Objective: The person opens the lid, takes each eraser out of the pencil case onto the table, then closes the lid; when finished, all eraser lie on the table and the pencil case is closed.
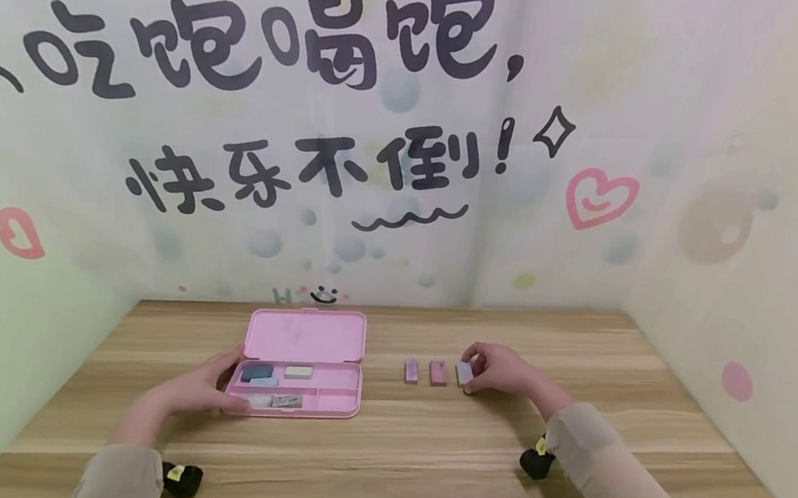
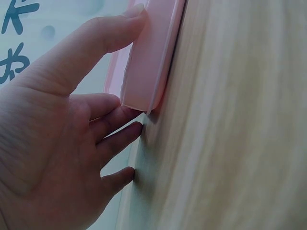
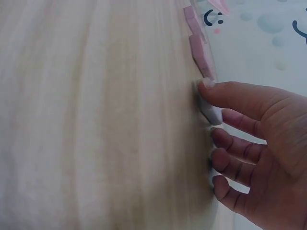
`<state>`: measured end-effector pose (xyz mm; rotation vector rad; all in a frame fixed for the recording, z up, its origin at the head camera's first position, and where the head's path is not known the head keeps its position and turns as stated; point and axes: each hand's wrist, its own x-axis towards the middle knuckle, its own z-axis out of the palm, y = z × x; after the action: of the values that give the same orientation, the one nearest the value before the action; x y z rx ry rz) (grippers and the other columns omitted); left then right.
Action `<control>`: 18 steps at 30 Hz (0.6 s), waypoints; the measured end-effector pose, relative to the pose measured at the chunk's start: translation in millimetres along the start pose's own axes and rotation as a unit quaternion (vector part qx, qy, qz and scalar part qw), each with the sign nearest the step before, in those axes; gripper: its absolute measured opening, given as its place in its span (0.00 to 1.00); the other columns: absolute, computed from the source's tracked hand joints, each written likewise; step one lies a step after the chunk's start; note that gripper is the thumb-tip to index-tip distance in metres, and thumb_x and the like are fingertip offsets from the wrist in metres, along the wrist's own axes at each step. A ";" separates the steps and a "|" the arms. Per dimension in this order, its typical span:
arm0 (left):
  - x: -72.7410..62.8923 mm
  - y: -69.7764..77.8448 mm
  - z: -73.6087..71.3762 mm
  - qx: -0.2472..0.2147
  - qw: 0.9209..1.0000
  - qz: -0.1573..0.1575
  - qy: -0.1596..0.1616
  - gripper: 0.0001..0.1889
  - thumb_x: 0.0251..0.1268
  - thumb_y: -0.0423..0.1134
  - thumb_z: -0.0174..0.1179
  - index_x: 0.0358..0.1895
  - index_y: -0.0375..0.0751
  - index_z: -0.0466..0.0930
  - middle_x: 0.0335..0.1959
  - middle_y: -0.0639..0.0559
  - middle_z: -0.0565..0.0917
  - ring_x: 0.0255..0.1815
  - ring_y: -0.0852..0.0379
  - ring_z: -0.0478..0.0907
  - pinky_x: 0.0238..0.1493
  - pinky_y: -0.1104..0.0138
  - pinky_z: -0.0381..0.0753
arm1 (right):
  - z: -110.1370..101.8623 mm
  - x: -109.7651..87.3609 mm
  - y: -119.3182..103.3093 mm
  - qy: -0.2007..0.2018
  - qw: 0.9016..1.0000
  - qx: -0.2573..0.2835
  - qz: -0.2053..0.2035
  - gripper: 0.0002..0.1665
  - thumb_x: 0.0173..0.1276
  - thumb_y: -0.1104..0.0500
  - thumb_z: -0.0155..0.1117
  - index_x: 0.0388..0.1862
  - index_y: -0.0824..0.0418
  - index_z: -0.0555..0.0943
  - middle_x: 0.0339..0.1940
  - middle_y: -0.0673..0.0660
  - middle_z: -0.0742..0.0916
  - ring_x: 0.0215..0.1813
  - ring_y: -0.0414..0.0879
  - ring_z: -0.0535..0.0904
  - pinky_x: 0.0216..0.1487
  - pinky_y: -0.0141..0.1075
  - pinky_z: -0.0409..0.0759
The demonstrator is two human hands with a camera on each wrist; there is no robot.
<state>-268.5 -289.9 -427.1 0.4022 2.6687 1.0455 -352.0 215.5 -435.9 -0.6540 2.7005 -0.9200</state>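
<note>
A pink pencil case [image 1: 336, 409] lies on the table with its lid [image 1: 304, 337] raised at the back. My left hand [image 1: 202, 387] grips its left end, thumb along the front edge and fingers around the side, as the left wrist view also shows. Inside the case are a dark block [image 1: 257, 373], a pale block [image 1: 298, 371] and a few other small pieces. To the right, my right hand [image 1: 504, 371] pinches a grey-white eraser-like block [image 3: 209, 111] at the table surface. Left of it lie a pink block [image 1: 437, 373] and a lilac block [image 1: 411, 371], in a row.
A wood-grain table [image 1: 413, 486] extends under everything. Behind it stands a printed backdrop [image 1: 433, 102] with dark lettering, and pale side walls close in on both sides. Black wrist cameras [image 1: 536, 461] sit by both cuffs.
</note>
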 end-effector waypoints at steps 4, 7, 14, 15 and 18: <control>-0.2 -2.0 0.1 -0.003 1.000 0.002 0.001 0.58 0.51 0.51 0.72 0.77 0.32 0.41 0.73 0.27 0.48 0.70 0.30 0.49 0.63 0.35 0.53 | -8.0 0.0 -11.2 -0.011 1.000 -0.023 0.004 0.27 0.54 0.58 0.75 0.52 0.62 0.77 0.34 0.53 0.81 0.37 0.45 0.75 0.41 0.39 0.74; -0.2 -2.7 0.1 -0.001 1.000 0.003 0.003 0.58 0.51 0.51 0.72 0.77 0.32 0.41 0.74 0.27 0.48 0.70 0.30 0.49 0.63 0.35 0.53 | -13.2 3.2 -22.9 -0.013 0.999 -0.043 -0.008 0.26 0.56 0.59 0.73 0.53 0.63 0.77 0.35 0.54 0.81 0.36 0.46 0.75 0.38 0.39 0.74; -1.6 -1.2 1.1 0.004 1.000 0.001 0.006 0.59 0.50 0.51 0.72 0.76 0.31 0.41 0.74 0.27 0.48 0.71 0.29 0.48 0.64 0.35 0.53 | -11.4 24.2 -58.1 -0.046 0.996 -0.065 -0.033 0.24 0.61 0.56 0.70 0.56 0.59 0.79 0.39 0.51 0.82 0.39 0.45 0.76 0.40 0.40 0.75; -1.8 -0.8 1.1 0.006 1.000 0.002 0.006 0.59 0.50 0.51 0.72 0.76 0.31 0.41 0.74 0.26 0.48 0.71 0.29 0.47 0.64 0.35 0.53 | -9.1 28.0 -63.9 -0.056 0.996 -0.061 -0.037 0.24 0.61 0.56 0.70 0.56 0.58 0.79 0.40 0.51 0.81 0.40 0.45 0.76 0.41 0.41 0.75; -2.6 0.7 0.8 0.004 1.000 -0.001 0.007 0.59 0.50 0.51 0.72 0.76 0.31 0.41 0.74 0.27 0.48 0.71 0.29 0.47 0.64 0.35 0.52 | -0.4 39.7 -81.9 -0.088 0.994 -0.042 -0.047 0.24 0.62 0.56 0.70 0.58 0.56 0.79 0.43 0.52 0.80 0.40 0.47 0.76 0.40 0.42 0.76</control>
<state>-265.7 -289.8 -426.8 0.3953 2.6855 1.0403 -359.1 139.1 -387.1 -0.8439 2.5817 -0.7344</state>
